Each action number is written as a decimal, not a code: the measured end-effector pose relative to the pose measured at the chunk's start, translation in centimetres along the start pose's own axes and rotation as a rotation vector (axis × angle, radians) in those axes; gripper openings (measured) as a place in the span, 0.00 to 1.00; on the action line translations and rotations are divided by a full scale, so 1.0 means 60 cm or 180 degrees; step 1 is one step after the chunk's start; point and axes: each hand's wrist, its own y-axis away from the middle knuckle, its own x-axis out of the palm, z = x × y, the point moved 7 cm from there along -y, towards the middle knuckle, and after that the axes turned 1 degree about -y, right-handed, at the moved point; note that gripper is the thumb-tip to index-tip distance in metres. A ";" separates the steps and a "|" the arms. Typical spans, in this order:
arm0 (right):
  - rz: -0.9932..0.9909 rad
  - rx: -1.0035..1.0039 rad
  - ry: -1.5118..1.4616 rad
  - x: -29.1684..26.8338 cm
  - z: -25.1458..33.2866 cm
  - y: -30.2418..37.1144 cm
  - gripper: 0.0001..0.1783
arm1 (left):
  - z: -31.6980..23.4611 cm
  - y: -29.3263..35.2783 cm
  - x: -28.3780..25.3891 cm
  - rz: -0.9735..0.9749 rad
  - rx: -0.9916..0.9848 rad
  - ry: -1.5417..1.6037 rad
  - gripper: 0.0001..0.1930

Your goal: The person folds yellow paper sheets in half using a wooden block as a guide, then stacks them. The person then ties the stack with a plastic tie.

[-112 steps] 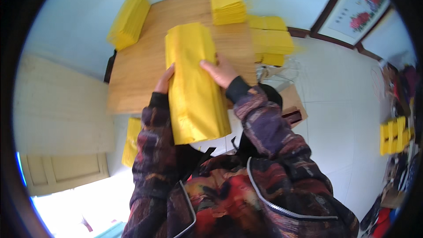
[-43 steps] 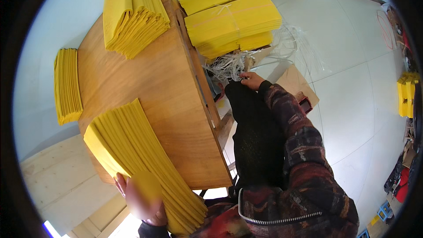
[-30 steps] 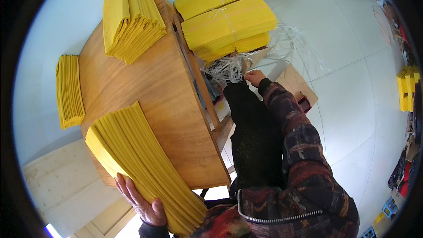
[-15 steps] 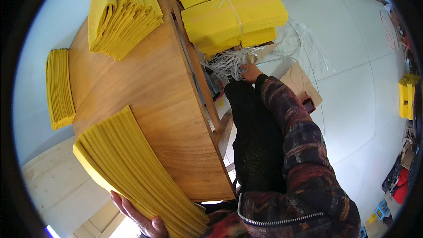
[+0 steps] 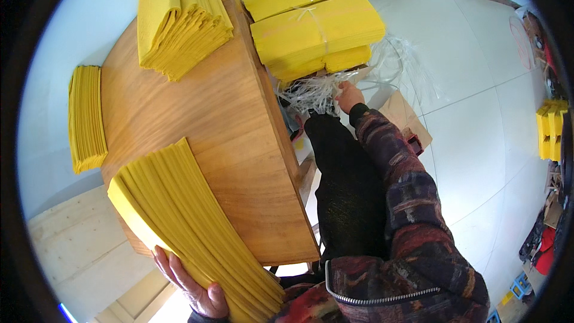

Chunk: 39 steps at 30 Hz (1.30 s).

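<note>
A long stack of folded yellow paper (image 5: pixel 185 221) lies slantwise across the near part of the wooden table, its lower end close to my body. My left hand (image 5: pixel 194 290) holds the stack's outer left side, fingers along the edge and thumb apart from them. Beyond my knee, my right hand (image 5: pixel 349 97) is closed at a loose bunch of whitish plastic strips (image 5: pixel 314 91), fingertips pinched on the strips. Just past these strips sit tied bundles of yellow paper (image 5: pixel 317 27), bound with pale plastic straps.
The round-edged wooden table (image 5: pixel 179 107) also bears a thick yellow paper stack (image 5: pixel 182 24) at the far end and a narrower yellow stack (image 5: pixel 86 116) by the wall. A cardboard piece (image 5: pixel 406 119) lies on the tiled floor (image 5: pixel 466 137). More yellow bundles (image 5: pixel 550 128) stand far right.
My right hand has lifted slightly and moved a little away from me among the plastic strips. The left hand stays on the yellow stack. The whole view has shifted slightly.
</note>
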 end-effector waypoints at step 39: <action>0.1723 -0.2055 -0.1867 -0.548 0.486 0.371 0.08 | 0.013 0.005 -0.026 -0.0259 -0.0108 -0.0070 0.34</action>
